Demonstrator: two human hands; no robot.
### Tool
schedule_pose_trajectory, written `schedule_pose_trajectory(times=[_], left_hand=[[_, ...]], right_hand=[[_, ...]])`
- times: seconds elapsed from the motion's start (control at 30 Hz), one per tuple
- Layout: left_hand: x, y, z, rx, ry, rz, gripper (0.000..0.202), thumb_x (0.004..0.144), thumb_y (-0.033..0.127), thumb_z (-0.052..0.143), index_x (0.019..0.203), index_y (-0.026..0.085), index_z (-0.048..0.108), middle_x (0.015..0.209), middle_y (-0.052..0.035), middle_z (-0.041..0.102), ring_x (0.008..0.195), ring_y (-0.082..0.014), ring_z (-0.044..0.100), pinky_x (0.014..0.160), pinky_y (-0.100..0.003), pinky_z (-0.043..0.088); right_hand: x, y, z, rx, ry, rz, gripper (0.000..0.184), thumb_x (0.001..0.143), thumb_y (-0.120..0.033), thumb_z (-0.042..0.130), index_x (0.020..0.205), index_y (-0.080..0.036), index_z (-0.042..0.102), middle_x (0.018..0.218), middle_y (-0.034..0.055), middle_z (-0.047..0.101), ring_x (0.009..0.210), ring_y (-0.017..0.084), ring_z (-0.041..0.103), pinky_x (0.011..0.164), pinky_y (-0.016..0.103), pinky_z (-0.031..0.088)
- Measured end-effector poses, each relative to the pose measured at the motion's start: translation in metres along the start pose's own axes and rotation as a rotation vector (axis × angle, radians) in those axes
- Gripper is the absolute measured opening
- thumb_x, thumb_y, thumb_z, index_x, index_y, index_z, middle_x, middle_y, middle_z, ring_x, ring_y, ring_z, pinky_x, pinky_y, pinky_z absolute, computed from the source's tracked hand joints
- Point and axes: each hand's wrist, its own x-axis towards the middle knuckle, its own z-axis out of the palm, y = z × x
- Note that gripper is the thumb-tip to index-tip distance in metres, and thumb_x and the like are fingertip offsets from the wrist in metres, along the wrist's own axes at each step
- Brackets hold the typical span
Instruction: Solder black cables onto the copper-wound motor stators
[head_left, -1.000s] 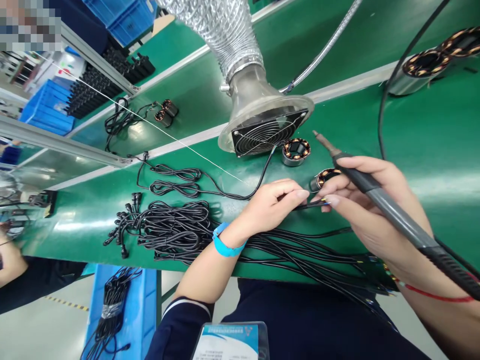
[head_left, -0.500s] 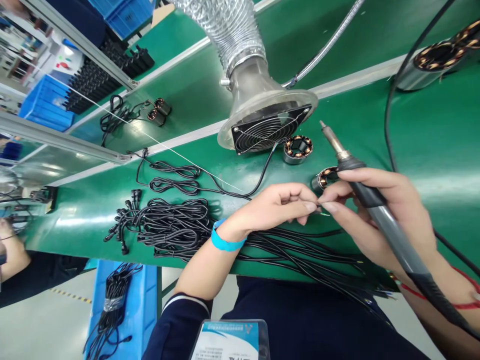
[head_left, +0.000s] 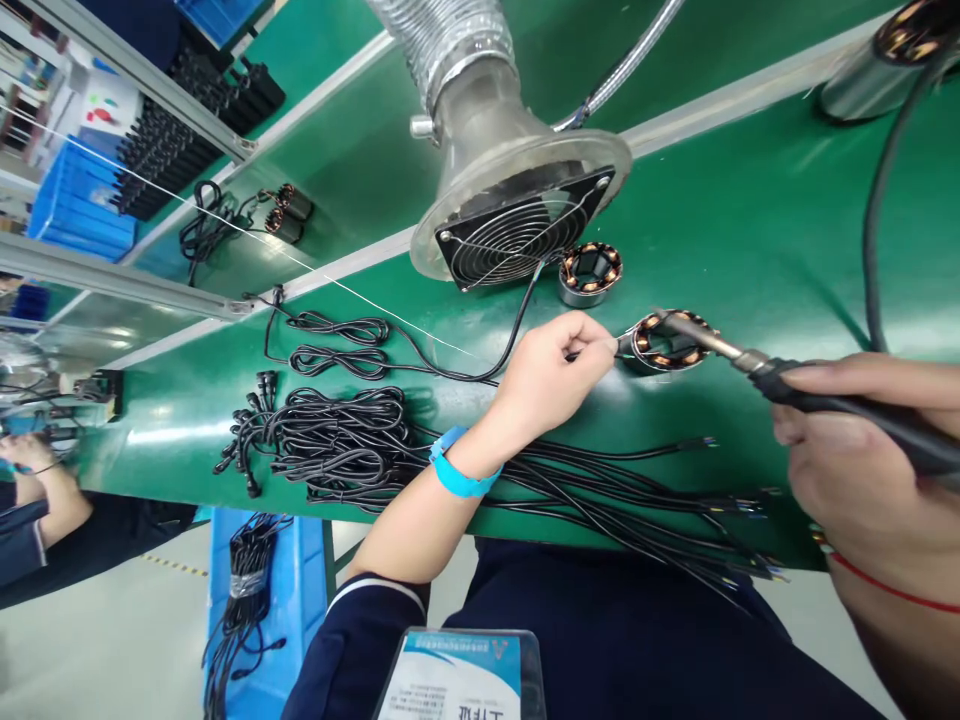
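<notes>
My left hand (head_left: 551, 370), with a blue wristband, pinches a thin black wire end and holds it against a copper-wound stator (head_left: 666, 343) lying on the green table (head_left: 780, 240). My right hand (head_left: 855, 455) is closed around the dark handle of a soldering iron (head_left: 795, 385). The iron's metal tip rests on the top of that same stator. A second stator (head_left: 591, 273) sits just behind, beside the fume fan (head_left: 517, 232).
A bundle of black cables (head_left: 337, 445) lies along the table's near edge, its stripped ends reaching right (head_left: 735, 505). A silver flexible duct (head_left: 442, 40) feeds the fan. More stators (head_left: 289, 212) lie far left. Another person's arm (head_left: 37, 490) shows at the left edge. A blue crate (head_left: 251, 610) holds cables below.
My right hand drew back to the right and swung the iron down, so its tip now touches the stator. My left hand carried the wire end up to the stator.
</notes>
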Motion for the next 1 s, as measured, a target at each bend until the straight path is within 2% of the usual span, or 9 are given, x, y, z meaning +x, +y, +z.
schedule_pose_trajectory(times=[0.13, 0.27, 0.4, 0.57, 0.77, 0.9, 1.0], left_hand=[[0.0001, 0.0021, -0.0002, -0.020, 0.021, -0.008, 0.014, 0.082, 0.018, 0.057, 0.069, 0.016, 0.054, 0.057, 0.0073, 0.046, 0.055, -0.0045, 0.041, 0.055, -0.021, 0.030], [-0.0005, 0.0030, 0.0001, -0.022, 0.018, -0.017, 0.015, 0.083, 0.017, 0.057, 0.068, 0.016, 0.053, 0.056, 0.0074, 0.045, 0.054, -0.0044, 0.040, 0.054, -0.021, 0.030], [-0.0001, 0.0016, 0.0002, -0.031, 0.016, -0.002, 0.015, 0.083, 0.017, 0.057, 0.068, 0.017, 0.053, 0.056, 0.0073, 0.045, 0.054, -0.0046, 0.039, 0.054, -0.021, 0.031], [0.0003, 0.0014, -0.0001, -0.036, 0.019, 0.000, 0.015, 0.082, 0.016, 0.057, 0.068, 0.017, 0.053, 0.055, 0.0074, 0.044, 0.053, -0.0048, 0.038, 0.054, -0.021, 0.031], [0.0000, 0.0033, -0.0003, -0.025, 0.015, -0.018, 0.015, 0.083, 0.016, 0.057, 0.068, 0.018, 0.053, 0.056, 0.0064, 0.045, 0.055, -0.0061, 0.040, 0.055, -0.023, 0.033], [-0.0002, 0.0036, -0.0001, -0.031, 0.017, -0.017, 0.015, 0.083, 0.015, 0.058, 0.068, 0.018, 0.054, 0.057, 0.0059, 0.046, 0.056, -0.0062, 0.040, 0.056, -0.023, 0.033], [0.0001, 0.0030, -0.0001, -0.036, 0.015, -0.011, 0.014, 0.083, 0.016, 0.058, 0.069, 0.017, 0.054, 0.058, 0.0062, 0.046, 0.056, -0.0061, 0.040, 0.056, -0.022, 0.034]], right_hand=[[-0.0033, 0.0058, -0.0008, 0.025, -0.067, -0.057, 0.017, 0.089, -0.041, 0.063, 0.088, -0.025, 0.068, 0.081, 0.0040, 0.069, 0.064, 0.012, 0.064, 0.056, 0.028, 0.050], [-0.0049, 0.0067, -0.0011, 0.045, -0.129, -0.006, 0.023, 0.092, -0.046, 0.059, 0.090, -0.025, 0.068, 0.081, 0.0050, 0.069, 0.068, 0.014, 0.066, 0.060, 0.029, 0.054], [-0.0057, 0.0057, -0.0010, 0.049, -0.162, 0.023, 0.027, 0.091, -0.050, 0.058, 0.089, -0.025, 0.068, 0.081, 0.0049, 0.069, 0.065, 0.013, 0.064, 0.057, 0.028, 0.052], [-0.0016, 0.0028, 0.0000, 0.066, -0.136, -0.027, 0.015, 0.089, -0.039, 0.063, 0.092, -0.025, 0.069, 0.084, 0.0031, 0.070, 0.062, 0.011, 0.062, 0.054, 0.026, 0.050], [-0.0022, 0.0051, 0.0011, 0.065, -0.127, -0.001, 0.017, 0.086, -0.041, 0.065, 0.090, -0.025, 0.069, 0.083, 0.0039, 0.070, 0.059, 0.014, 0.062, 0.052, 0.030, 0.050], [-0.0031, 0.0054, 0.0013, 0.094, -0.074, -0.014, 0.017, 0.085, -0.037, 0.067, 0.098, -0.028, 0.070, 0.085, 0.0029, 0.069, 0.061, 0.013, 0.059, 0.051, 0.031, 0.043], [0.0009, -0.0024, 0.0003, 0.080, -0.115, 0.008, 0.022, 0.084, -0.034, 0.070, 0.105, -0.028, 0.069, 0.081, 0.0021, 0.066, 0.058, 0.012, 0.055, 0.050, 0.030, 0.042]])
